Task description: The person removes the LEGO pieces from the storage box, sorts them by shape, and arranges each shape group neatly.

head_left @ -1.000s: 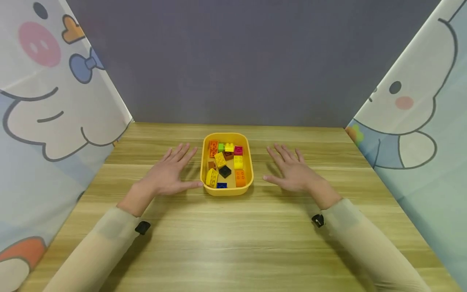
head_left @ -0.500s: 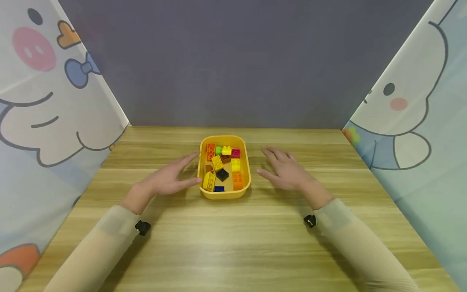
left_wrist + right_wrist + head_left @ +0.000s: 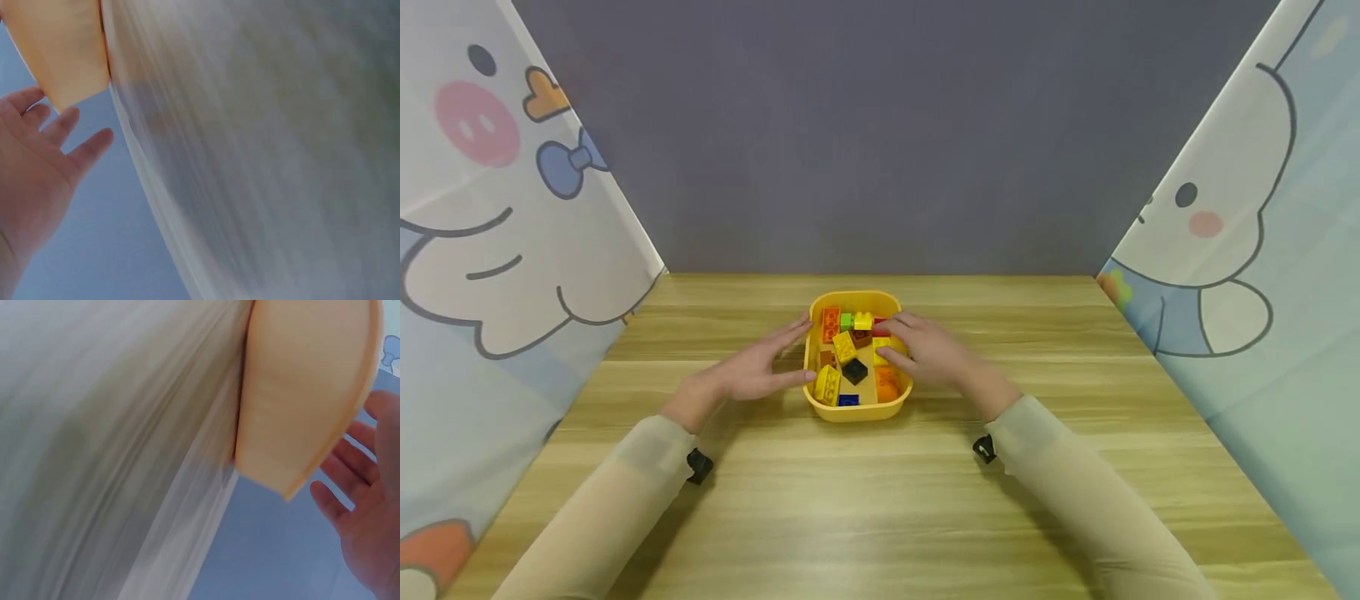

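A yellow tray [image 3: 859,413] with rounded corners stands on the wooden table, holding several toy building bricks. At its left rim is my left hand [image 3: 747,372], fingers extended, thumb tip and fingertips right at the edge. My right hand [image 3: 936,354] reaches over the right rim, its fingers above the magenta brick [image 3: 882,326] and the yellow brick [image 3: 880,343]. An orange brick [image 3: 887,383] lies just below that thumb. In the right wrist view the fingers are loosely bent beside the tray's outer wall [image 3: 300,394]. Neither hand holds anything.
Inside the tray also lie a black brick [image 3: 854,371], a blue brick [image 3: 848,400] and a red-orange brick [image 3: 831,324]. A dark grey panel [image 3: 880,142] rises behind the table [image 3: 850,517], with cartoon-printed cloths [image 3: 535,275] on both sides.
My right hand has moved left from beside the tray to over its right side. The left hand has stayed near the left rim, its fingers drawn closer together. The view has tilted slightly.
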Action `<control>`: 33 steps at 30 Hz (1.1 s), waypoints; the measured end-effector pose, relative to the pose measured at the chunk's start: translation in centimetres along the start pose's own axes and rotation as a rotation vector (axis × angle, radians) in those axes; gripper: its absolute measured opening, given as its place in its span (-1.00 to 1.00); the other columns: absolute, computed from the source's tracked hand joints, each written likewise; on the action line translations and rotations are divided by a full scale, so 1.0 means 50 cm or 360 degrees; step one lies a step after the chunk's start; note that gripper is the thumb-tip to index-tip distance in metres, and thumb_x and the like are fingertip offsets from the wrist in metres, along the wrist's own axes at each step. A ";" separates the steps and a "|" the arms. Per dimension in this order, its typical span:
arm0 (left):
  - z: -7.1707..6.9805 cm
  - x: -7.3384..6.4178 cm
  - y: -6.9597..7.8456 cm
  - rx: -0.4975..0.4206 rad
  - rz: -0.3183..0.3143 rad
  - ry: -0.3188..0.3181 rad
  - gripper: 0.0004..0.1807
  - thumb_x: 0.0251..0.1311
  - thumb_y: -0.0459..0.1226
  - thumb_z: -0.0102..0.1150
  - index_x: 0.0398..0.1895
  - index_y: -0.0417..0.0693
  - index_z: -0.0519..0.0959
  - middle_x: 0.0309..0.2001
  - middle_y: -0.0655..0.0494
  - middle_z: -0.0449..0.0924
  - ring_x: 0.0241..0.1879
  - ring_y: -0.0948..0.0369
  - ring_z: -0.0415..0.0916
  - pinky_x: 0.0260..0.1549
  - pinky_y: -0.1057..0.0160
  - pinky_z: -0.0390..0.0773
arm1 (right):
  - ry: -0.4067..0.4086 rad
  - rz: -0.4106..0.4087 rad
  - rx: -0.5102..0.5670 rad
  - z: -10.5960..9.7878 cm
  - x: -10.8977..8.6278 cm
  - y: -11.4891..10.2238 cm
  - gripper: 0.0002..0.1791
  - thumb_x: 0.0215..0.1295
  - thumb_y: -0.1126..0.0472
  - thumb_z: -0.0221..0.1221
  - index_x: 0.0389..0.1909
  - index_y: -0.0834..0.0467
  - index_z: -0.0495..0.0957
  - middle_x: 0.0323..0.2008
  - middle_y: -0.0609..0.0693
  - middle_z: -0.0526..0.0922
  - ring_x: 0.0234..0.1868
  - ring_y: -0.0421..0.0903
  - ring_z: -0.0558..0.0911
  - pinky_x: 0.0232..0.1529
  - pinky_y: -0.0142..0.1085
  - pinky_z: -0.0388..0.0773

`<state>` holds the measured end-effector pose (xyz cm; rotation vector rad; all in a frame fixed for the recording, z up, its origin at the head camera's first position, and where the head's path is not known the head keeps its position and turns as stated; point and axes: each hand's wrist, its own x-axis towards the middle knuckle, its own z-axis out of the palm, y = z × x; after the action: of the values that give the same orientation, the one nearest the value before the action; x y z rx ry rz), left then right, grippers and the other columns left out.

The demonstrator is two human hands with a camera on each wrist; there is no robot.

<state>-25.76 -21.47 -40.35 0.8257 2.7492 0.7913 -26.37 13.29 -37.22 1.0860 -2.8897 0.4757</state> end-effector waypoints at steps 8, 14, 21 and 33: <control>0.000 0.002 -0.005 -0.0110 0.0012 -0.0021 0.09 0.49 0.27 0.24 0.85 0.16 -0.09 0.84 0.14 -0.33 0.78 -0.24 -0.17 0.57 -0.50 0.02 | -0.0184 -0.0089 0.0160 0.028 0.063 -0.021 -0.60 0.67 0.03 0.23 0.38 0.05 0.65 0.36 0.01 0.67 0.50 0.10 0.56 0.59 0.06 0.41; 0.004 0.002 -0.008 -0.0168 0.0017 -0.0054 0.13 0.46 0.25 0.30 0.85 0.17 -0.13 0.84 0.08 -0.36 0.78 -0.24 -0.24 0.59 -0.50 -0.02 | -0.0322 -0.0081 0.0196 0.044 0.083 -0.030 -0.73 0.54 0.14 0.36 0.18 0.03 0.74 0.18 -0.04 0.69 0.21 -0.03 0.66 0.37 -0.07 0.60; 0.006 0.002 -0.008 -0.0291 0.0030 -0.0093 0.20 0.41 0.18 0.41 0.85 0.14 -0.15 0.84 0.03 -0.42 0.72 -0.28 0.05 0.58 -0.50 0.03 | -0.0330 -0.0122 -0.0075 0.065 0.083 -0.033 -0.61 0.47 0.02 0.43 0.27 -0.11 0.74 0.13 -0.12 0.66 -0.02 -0.11 0.62 0.26 -0.10 0.62; 0.010 0.004 -0.015 -0.0427 -0.0018 -0.0125 0.22 0.40 0.13 0.45 0.85 0.20 -0.19 0.84 0.08 -0.49 0.64 -0.36 0.20 0.55 -0.49 0.14 | -0.0314 -0.0088 -0.0145 0.073 0.087 -0.031 -0.61 0.41 0.02 0.45 0.22 -0.15 0.73 0.14 -0.17 0.72 0.05 -0.10 0.65 0.28 -0.09 0.59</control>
<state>-26.12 -21.66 -41.19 0.7672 2.5036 1.0717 -28.36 8.38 -39.73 1.2621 -3.0022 0.2450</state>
